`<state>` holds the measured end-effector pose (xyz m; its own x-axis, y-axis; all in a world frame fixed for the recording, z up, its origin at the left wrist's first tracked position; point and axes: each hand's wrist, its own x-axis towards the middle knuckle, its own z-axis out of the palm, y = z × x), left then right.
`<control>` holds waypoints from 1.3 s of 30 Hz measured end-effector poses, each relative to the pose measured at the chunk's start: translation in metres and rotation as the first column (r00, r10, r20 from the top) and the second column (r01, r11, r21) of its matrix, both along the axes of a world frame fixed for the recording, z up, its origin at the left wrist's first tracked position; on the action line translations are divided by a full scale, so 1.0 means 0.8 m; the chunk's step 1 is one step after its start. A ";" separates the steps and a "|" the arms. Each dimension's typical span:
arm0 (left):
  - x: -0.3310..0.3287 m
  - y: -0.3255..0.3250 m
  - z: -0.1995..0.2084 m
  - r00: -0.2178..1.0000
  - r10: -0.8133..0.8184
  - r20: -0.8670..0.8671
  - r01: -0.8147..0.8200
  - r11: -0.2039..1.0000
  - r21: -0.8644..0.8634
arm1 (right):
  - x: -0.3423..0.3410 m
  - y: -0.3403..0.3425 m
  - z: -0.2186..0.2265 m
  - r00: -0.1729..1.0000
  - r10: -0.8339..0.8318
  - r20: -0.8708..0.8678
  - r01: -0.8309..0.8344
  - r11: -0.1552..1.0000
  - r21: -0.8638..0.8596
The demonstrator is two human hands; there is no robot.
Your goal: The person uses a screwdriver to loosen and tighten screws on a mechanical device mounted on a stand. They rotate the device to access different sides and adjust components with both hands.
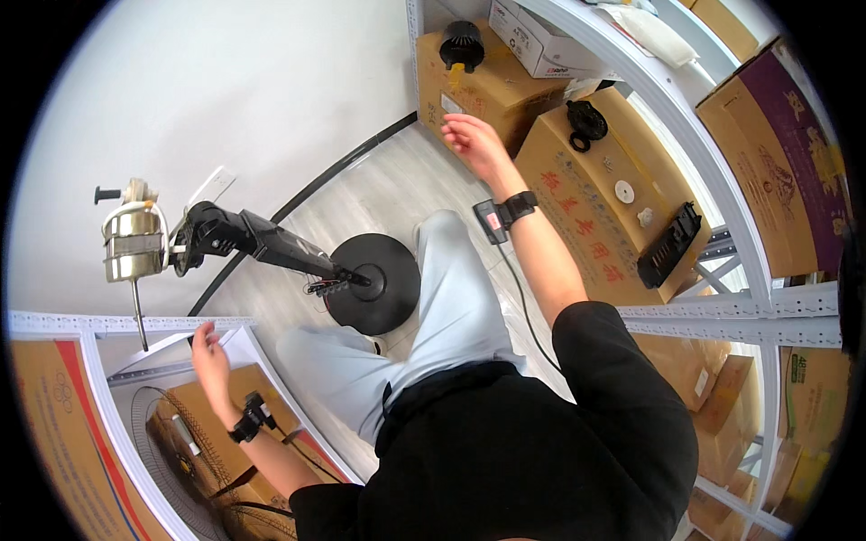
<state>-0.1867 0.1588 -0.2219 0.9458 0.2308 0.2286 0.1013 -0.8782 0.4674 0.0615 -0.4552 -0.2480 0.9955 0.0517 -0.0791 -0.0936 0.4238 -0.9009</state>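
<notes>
Low at the frame's left, the left hand (209, 359) rests half-curled and empty on the white shelf rail (135, 322), above a fan grille (158, 451). At centre stands the black round base (377, 282) with its dark stand arm (262, 239) leading left to the metal motor (133, 243). Higher, the right hand (474, 142) hovers spread, empty, beside a cardboard box (487, 90).

Pretty cramped here: open floor (379, 194) runs between the 2 shelf racks, but the fan stand's round base (379, 281) and tilted column (271, 239) block the middle, cardboard boxes (586, 194) crowd the right.
</notes>
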 end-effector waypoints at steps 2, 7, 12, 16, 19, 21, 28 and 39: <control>0.030 -0.069 0.005 0.995 -0.013 -0.097 0.005 0.997 -0.081 | -0.014 -0.049 -0.009 0.991 -0.122 -0.053 0.119 0.991 -0.058; 0.076 -0.126 -0.024 0.999 -0.041 -0.003 0.038 0.954 -0.297 | -0.045 -0.126 0.017 0.928 -0.368 0.048 0.369 0.900 -0.231; 0.125 -0.145 -0.057 0.992 -0.083 0.098 0.120 0.868 -0.482 | -0.089 -0.177 0.137 0.398 -0.466 0.790 0.907 0.071 -0.415; 0.140 -0.165 -0.056 0.996 -0.084 -0.015 0.065 0.860 -0.506 | -0.094 -0.258 0.216 0.206 -0.206 0.956 0.855 -0.438 -0.279; 0.137 -0.178 -0.053 0.984 -0.162 0.070 0.172 0.792 -0.586 | -0.064 -0.323 0.239 0.350 -0.072 0.934 0.653 -0.695 -0.299; 0.126 -0.191 -0.038 0.985 -0.138 0.103 0.172 0.817 -0.551 | -0.040 -0.370 0.231 0.579 -0.256 0.774 0.403 -0.735 -0.545; 0.117 -0.238 -0.007 0.966 -0.137 0.220 0.246 0.750 -0.614 | -0.009 -0.516 0.214 0.704 -0.154 0.693 0.373 -0.751 -0.545; 0.109 -0.263 0.028 0.626 0.219 0.749 0.231 0.865 -0.445 | -0.135 0.188 0.186 0.842 0.233 0.486 0.041 0.871 -0.489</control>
<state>-0.0997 -0.0513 -0.1993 0.4749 0.5096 0.7175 -0.4876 -0.5264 0.6965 -0.0467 -0.3047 -0.0990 0.8831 0.2430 0.4014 0.4229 -0.0414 -0.9052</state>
